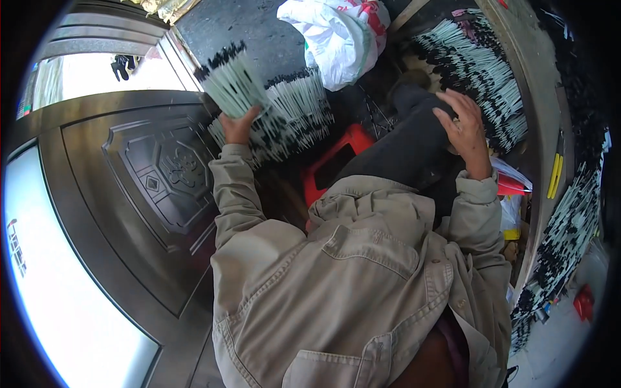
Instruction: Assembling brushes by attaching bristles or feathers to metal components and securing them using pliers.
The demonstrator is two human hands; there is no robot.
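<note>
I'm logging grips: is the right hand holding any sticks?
No, the right hand is open, while the left hand holds black-tipped sticks.

To my left I see a dark brown door [87,168] with raised ornamental moulding, and a bright white panel [71,278] set into it. Ahead of me, a crumpled white plastic bag [336,48] with red printing sits by the dark floor [213,29]; nearer me shows a red plastic frame [313,184], partly hidden. To my right, a long wooden board [550,97] with a slender yellow tool [554,176] against it; beyond, a small red object [583,302], kind unclear.
</note>
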